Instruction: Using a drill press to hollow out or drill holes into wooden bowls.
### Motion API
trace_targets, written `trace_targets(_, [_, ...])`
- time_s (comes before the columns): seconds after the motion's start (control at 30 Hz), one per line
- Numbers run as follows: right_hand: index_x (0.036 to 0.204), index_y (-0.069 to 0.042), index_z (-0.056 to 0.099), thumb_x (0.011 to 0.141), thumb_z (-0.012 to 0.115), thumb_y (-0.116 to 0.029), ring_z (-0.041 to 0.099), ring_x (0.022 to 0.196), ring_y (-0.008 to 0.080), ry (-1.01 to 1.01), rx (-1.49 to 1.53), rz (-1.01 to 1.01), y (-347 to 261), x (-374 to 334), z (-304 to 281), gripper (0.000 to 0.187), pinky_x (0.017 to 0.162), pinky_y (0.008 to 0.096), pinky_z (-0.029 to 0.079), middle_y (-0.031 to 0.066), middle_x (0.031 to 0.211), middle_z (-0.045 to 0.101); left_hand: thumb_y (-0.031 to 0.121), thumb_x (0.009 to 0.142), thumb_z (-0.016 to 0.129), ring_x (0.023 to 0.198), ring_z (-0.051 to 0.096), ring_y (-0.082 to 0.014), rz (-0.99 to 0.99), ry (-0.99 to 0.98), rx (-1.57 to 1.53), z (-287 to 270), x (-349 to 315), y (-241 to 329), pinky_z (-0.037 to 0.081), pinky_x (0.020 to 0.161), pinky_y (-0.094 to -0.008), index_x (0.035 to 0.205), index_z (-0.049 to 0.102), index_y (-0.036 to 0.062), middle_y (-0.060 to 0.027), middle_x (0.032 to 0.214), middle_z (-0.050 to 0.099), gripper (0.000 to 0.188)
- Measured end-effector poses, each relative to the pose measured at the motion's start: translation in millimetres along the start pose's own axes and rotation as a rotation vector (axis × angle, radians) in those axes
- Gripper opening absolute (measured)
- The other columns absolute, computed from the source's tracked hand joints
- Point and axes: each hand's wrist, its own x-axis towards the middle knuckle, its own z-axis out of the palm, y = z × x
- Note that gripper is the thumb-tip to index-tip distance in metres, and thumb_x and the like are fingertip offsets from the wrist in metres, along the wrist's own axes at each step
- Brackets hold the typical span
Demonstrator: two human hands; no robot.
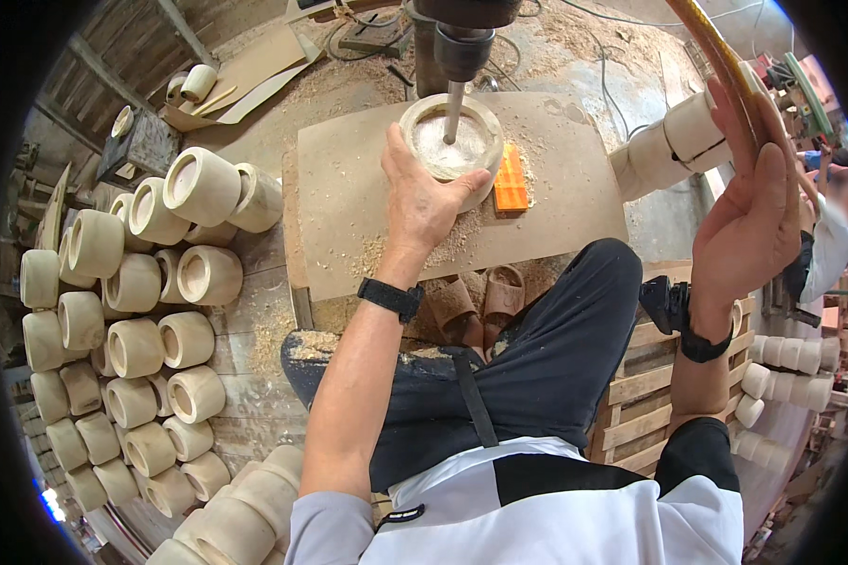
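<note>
On the board-topped table (349, 179), a round pale wooden bowl (483, 132) stands under the drill press chuck (463, 55). The drill bit (454, 108) reaches down into its hollow, where light wood dust lies. My left hand (424, 193) is wrapped round the bowl's near left side, thumb along the front wall. An orange rectangular block (511, 181) touches or nearly touches the bowl's right side. Up at the right, my right hand (749, 221) is on a long worn yellowish lever (721, 52), its long fingers laid along it; their far sides are hidden.
Stacked wooden blanks (132, 348) fill the left side, with more (240, 513) at lower left. A row of wooden cylinders (669, 146) lies right of the table. Sawdust and cables cover the floor behind. A slatted wooden pallet (641, 405) stands by my right leg. Another person (831, 235) is at far right.
</note>
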Motion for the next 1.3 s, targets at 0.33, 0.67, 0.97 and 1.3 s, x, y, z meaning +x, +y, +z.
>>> trace_targets(0.33, [0.128,0.008,0.054,0.104,0.042,-0.020,0.069,0.099,0.0292,-0.069,-0.053,-0.047,0,-8,3,0.038,0.090,0.0351,0.052,0.0228,0.110,0.068,0.038,0.069,0.086,0.133,0.031,-0.0425,-0.026,0.002,-0.020,0,-1,2,0.034,0.109,-0.0488,0.145,0.004,-0.0007,-0.0291,0.138,0.026,0.118])
trace_targets(0.67, [0.127,0.006,0.054,0.098,0.048,-0.023,0.070,0.072,0.0180,-0.626,-0.231,0.617,-58,50,-23,0.041,0.052,0.0248,0.055,0.0095,0.087,0.064,0.027,0.065,0.088,0.128,0.035,-0.0417,0.025,0.041,-0.048,-4,-1,10,0.034,0.107,-0.0483,0.139,0.017,-0.0024,-0.0269,0.134,0.035,0.106])
trace_targets(0.97, [0.098,-0.001,0.059,0.092,0.061,-0.023,0.033,0.042,0.0000,-0.695,-0.221,0.737,-37,73,9,0.023,0.037,0.0205,0.023,-0.0077,0.061,0.039,0.033,0.068,0.086,0.129,0.034,-0.0421,0.008,0.045,-0.011,4,-1,1,0.036,0.106,-0.0489,0.143,0.010,-0.0004,-0.0275,0.139,0.029,0.111])
trace_targets(1.3, [0.106,-0.002,0.062,0.096,0.062,-0.021,0.029,0.045,-0.0030,-0.495,-0.133,0.716,-17,45,16,0.022,0.039,0.0167,0.018,-0.0103,0.062,0.040,0.032,0.068,0.087,0.133,0.031,-0.0418,0.031,0.062,0.005,1,-3,2,0.035,0.108,-0.0489,0.145,0.008,0.0002,-0.0272,0.139,0.028,0.114])
